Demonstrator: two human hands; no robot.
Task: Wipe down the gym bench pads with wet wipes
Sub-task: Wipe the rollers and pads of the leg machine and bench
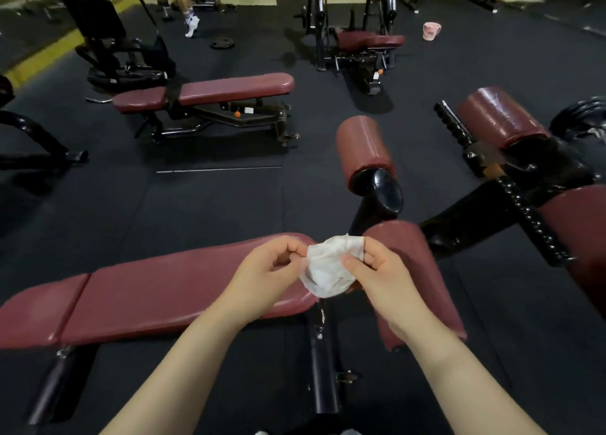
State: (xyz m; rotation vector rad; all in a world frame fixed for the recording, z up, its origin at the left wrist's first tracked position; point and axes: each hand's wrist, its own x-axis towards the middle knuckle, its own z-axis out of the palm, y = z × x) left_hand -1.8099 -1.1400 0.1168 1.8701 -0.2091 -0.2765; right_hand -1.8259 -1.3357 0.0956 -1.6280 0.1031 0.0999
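Observation:
A crumpled white wet wipe (328,267) hangs between both hands, just above the right end of a long maroon bench pad (157,293). My left hand (265,277) pinches the wipe's left edge. My right hand (377,274) grips its right side with thumb and fingers. Behind my right hand lies a maroon roller pad (413,264). Two more roller pads stand farther back, one in the middle (362,152) and one at the right (498,116).
A second maroon bench (229,90) stands across the black rubber floor. A third padded machine (367,41) is at the back, with a pink cup (431,31) beside it. A black frame bar (531,218) juts out at right. A person's leg (190,18) is at top left.

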